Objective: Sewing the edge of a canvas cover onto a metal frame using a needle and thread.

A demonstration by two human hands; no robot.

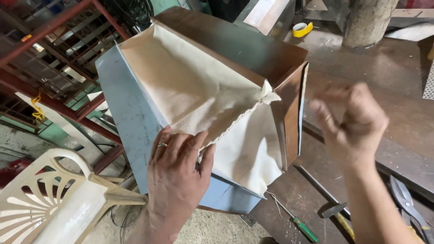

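Workshop clutter, a red rack [49,68] at upper left and a dark steel bench [389,135] at right, surrounds a sheet-metal duct [131,117] at centre frame lined with cream cloth [194,86]. That cloth looks light, limp and frayed, probably best pinched at its twisted corner, while the duct seems stiff and sharp-edged. Left hand [174,174] lies spread flat on the cloth's lower edge, and right hand [355,119], blurred and loosely curled, holds nothing I can make out, just right of the duct.

Two hands show: a left hand [174,174] and a right hand [355,119]. One cloth [199,86], one chair [54,199], one tape roll [302,29], one screwdriver [302,227], one hammer [337,214].
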